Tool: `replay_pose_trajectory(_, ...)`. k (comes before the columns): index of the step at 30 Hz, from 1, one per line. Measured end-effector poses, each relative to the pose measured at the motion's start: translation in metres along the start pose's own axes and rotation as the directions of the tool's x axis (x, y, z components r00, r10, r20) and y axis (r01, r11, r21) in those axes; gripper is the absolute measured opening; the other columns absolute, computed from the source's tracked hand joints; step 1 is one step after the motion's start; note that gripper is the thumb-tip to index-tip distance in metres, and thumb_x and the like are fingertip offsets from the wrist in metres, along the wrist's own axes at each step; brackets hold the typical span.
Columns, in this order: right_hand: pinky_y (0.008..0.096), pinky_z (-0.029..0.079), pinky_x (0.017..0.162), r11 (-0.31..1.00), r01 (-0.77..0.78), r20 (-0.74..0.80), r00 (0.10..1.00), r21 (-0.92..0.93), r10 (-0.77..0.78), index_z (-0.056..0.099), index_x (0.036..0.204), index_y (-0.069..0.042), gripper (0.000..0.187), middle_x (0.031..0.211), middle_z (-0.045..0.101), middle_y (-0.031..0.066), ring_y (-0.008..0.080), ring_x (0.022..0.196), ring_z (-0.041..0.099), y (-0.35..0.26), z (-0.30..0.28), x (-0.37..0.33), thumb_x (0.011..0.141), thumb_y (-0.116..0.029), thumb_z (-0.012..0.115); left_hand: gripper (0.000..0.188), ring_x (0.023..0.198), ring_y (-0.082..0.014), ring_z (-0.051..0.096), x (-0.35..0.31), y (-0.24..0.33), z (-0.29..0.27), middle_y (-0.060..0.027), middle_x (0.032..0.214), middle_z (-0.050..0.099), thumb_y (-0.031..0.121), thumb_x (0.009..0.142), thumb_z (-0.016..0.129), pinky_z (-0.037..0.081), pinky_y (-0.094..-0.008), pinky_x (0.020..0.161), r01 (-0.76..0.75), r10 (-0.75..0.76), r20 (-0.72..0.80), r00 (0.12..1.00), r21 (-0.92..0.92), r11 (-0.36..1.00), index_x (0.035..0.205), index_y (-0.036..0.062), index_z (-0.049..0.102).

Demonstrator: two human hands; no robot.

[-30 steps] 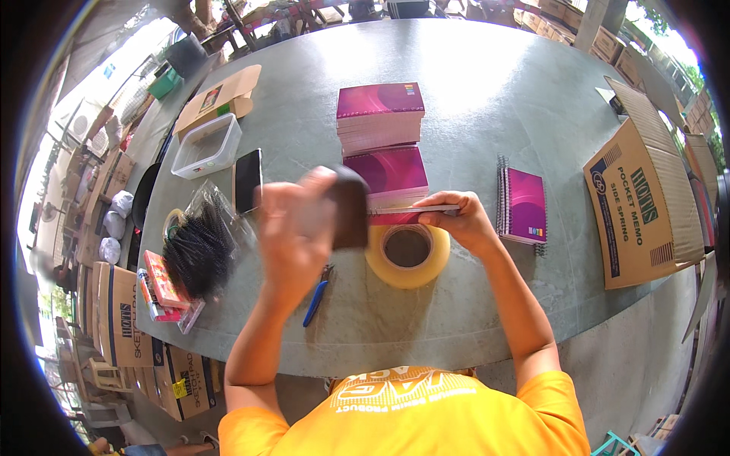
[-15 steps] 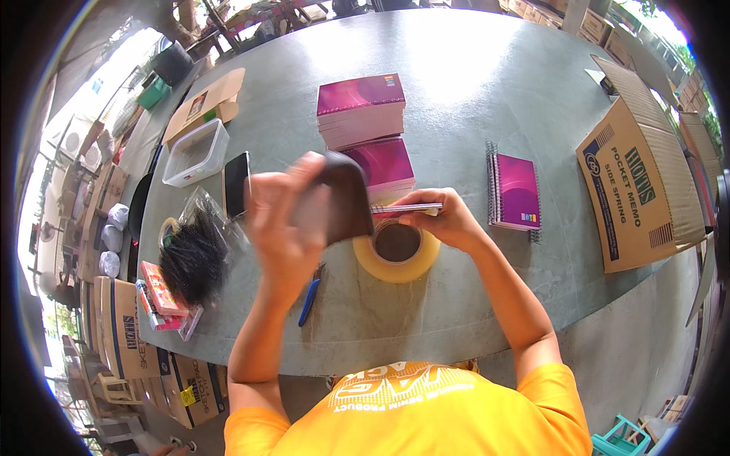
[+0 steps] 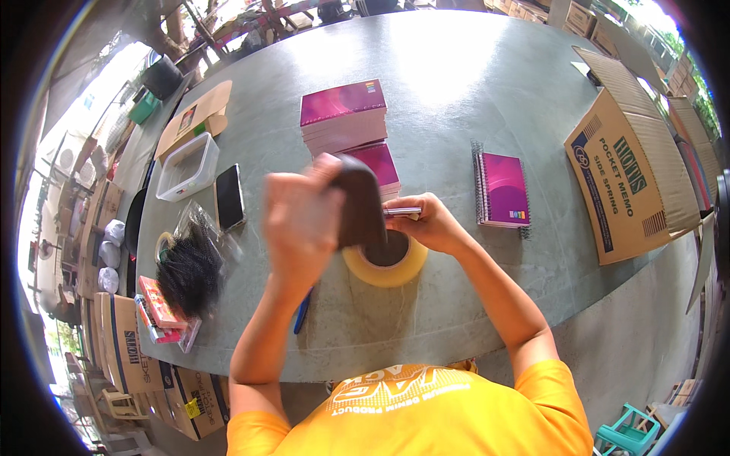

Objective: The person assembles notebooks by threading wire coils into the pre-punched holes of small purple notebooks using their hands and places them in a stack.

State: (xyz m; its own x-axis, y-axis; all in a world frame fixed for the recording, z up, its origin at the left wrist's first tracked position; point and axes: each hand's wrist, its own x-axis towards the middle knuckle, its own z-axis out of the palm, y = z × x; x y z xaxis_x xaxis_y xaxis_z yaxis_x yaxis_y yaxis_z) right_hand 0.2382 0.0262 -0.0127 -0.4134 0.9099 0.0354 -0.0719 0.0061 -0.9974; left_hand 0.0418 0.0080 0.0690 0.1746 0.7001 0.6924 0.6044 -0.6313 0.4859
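Note:
My left hand [image 3: 300,216], smeared by motion, is closed on a dark brown, flat piece with rounded corners [image 3: 361,201]; its kind is unclear. In my right hand [image 3: 433,222] a thin memo pad [image 3: 403,213] is pinched, seen nearly edge-on, with its left end against the dark piece. Below both hands lies a big roll of clear yellowish tape [image 3: 388,275], partly hidden by the dark piece. Just beyond stand a tall stack of purple-covered pads [image 3: 344,102] and a nearer stack [image 3: 378,161]. A blue slim tool [image 3: 303,313] lies partly behind my left forearm.
Purple spiral notebooks [image 3: 503,190] lie to the right, before an open cardboard carton [image 3: 620,178]. On the left are a phone [image 3: 229,197], a clear plastic tub [image 3: 188,169], a flattened brown box [image 3: 199,114], a bag of black coils [image 3: 190,273] and small red boxes [image 3: 161,304].
The dark piece in my left hand has shifted slightly right and turned more upright, covering more of the tape roll. My right hand has stayed on the pad. The whole view has shifted a little.

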Motion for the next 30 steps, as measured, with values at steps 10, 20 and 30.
replay_pose_trajectory(10, 0.0239, 0.050, 0.082, 0.992, 0.124, -0.054, 0.991, -0.009, -0.124, 0.065, 0.106, 0.002, 0.024, 0.097, 0.067, 0.0040, 0.0079, 0.089, 0.059, 0.006, -0.012, 0.008, 0.082, 0.002, 0.064, 0.034, 0.083, -0.0145, 0.061, -0.107, 0.041, 0.045, -0.0093, 0.094, 0.066, 0.012, 0.082, 0.069, 0.049, -0.0281, 0.073, 0.570, -0.072, 0.847, 0.527, -0.289, 0.769, 0.115, 0.0095, 0.061)
replay_pose_trajectory(20, 0.0234, 0.049, 0.082, 0.997, 0.061, -0.088, 0.994, -0.054, -0.066, 0.067, 0.103, 0.000, 0.022, 0.095, 0.068, 0.0031, 0.0082, 0.088, 0.060, 0.003, -0.013, 0.004, 0.081, 0.001, 0.067, 0.036, 0.087, -0.0294, 0.061, -0.069, 0.034, 0.013, -0.0130, 0.090, 0.062, 0.008, 0.078, 0.069, 0.049, -0.0377, 0.078, 0.130, 0.030, 0.502, 0.864, -0.282, 0.950, 0.113, 0.0089, 0.063)
replay_pose_trajectory(30, 0.0232, 0.049, 0.081, 0.997, 0.071, 0.024, 0.997, -0.031, -0.070, 0.064, 0.107, 0.001, 0.025, 0.098, 0.068, 0.0037, 0.0078, 0.092, 0.060, 0.008, -0.004, 0.004, 0.084, 0.007, 0.055, 0.034, 0.083, -0.0262, 0.056, -0.012, 0.009, 0.008, -0.0099, 0.088, 0.059, 0.003, 0.073, 0.070, 0.047, -0.0350, 0.073, -0.140, 0.139, 0.018, 0.990, 0.153, 0.978, 0.106, 0.0096, 0.065)
